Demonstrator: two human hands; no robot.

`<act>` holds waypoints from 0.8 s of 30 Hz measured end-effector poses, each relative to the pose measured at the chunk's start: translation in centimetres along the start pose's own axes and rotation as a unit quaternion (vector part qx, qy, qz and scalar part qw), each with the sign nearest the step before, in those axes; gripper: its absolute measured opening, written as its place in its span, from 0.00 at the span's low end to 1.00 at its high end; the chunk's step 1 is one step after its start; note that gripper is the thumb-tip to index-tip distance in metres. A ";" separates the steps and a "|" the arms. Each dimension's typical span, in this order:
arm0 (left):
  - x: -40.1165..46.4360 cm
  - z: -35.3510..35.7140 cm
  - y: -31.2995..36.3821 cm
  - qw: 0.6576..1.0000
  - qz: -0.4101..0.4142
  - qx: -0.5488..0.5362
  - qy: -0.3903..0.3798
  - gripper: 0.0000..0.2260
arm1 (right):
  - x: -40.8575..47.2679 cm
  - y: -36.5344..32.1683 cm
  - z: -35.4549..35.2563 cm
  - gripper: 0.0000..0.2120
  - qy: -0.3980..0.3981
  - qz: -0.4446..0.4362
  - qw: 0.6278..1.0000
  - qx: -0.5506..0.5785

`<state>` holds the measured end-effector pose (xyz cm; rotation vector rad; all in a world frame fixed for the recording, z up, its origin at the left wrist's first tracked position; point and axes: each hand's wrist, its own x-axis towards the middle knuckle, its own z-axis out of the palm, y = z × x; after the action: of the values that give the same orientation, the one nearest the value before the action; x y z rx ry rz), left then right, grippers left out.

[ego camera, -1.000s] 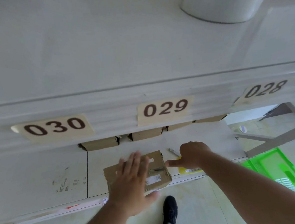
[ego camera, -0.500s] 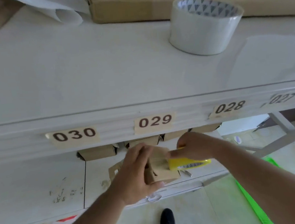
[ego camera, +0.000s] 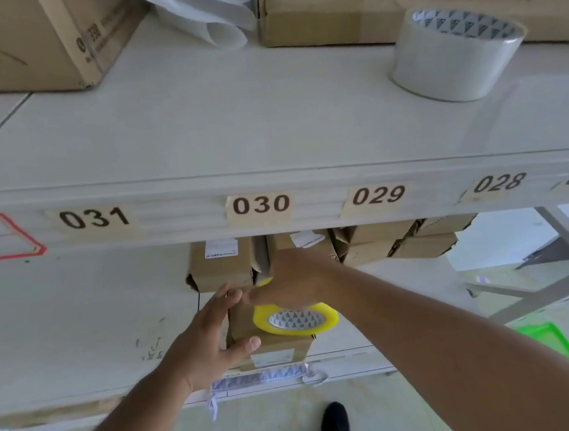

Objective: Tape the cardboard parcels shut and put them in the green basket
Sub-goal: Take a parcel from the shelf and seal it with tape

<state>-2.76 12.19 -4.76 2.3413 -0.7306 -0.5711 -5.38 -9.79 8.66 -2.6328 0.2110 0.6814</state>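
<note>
— Since half a second back, what has moved?

— Both my hands have shifted with the parcel (ego camera: 269, 337) toward the near edge of the lower shelf (ego camera: 80, 336); the yellow tape roll (ego camera: 295, 321) now lies over its top rather than out to the side. Only the head view shows any of this.

— And your grip?

— My left hand (ego camera: 208, 342) clasps the parcel's left side, fingers along the far edge, thumb on the near face. My right hand (ego camera: 296, 283) holds the tape roll from above, fingers curled round its rim.

— How will the parcel handle?

— Small cardboard, so I judge it light and fairly stiff, though the walls could dent under a hard squeeze. Holding it by opposite side faces seems safest, keeping the top seam free for tape.

— Which way does it point?

— Its labelled face looks toward me; the long axis seems to run away from me, into the shelf.

— The green basket (ego camera: 555, 343)?

— Low on my right, on the floor, well apart from the parcel.
</note>
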 end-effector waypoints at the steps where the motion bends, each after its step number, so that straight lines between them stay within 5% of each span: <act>1: 0.0 0.0 0.1 1.000 -0.005 -0.005 -0.003 0.43 | 0.0 -0.4 -0.1 0.30 0.000 -0.002 1.000 -0.013; 8: -0.1 0.3 0.3 0.999 -0.010 -0.032 -0.007 0.44 | -1.9 7.3 -2.6 0.35 0.070 0.007 0.963 -0.261; 24: -0.3 0.2 0.0 0.999 -0.016 -0.025 -0.022 0.44 | 1.0 12.8 4.6 0.46 0.052 0.075 0.988 -0.128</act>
<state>-3.15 12.26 -4.83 2.3040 -0.6927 -0.6494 -9.59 -19.44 0.03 -2.9249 0.3778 0.6595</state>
